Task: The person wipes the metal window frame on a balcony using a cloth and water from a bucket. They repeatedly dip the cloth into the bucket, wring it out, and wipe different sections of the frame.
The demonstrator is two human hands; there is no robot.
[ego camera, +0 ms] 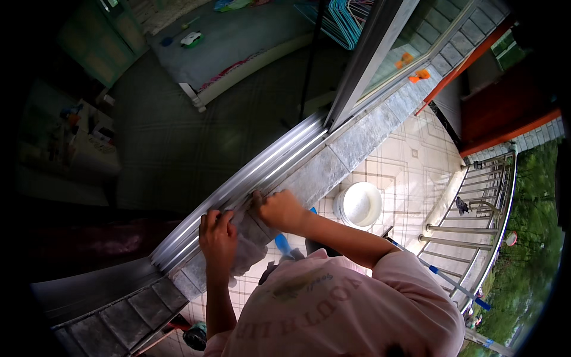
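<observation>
A damp-looking grey cloth (249, 252) drapes over the tiled sill, its upper end reaching the metal sliding-door track (263, 163). My right hand (282, 210) is bunched at the track's near edge, gripping the upper end of the cloth. On the other side of the cloth, my left hand (218, 236) rests with bent fingers on the track's edge. Its fingertips are partly hidden, so whether they pinch the cloth is unclear. The grey stone-look sill (312, 176) runs along the track, between it and the balcony floor.
A white bucket (359, 204) stands on the tiled balcony floor (401, 156) to the right. A glass sliding door panel (379, 58) rises from the track. An orange scraper-like tool (419, 76) lies farther along the sill. Behind me, a blue-and-silver pole (455, 280) leans near the metal railing (486, 230).
</observation>
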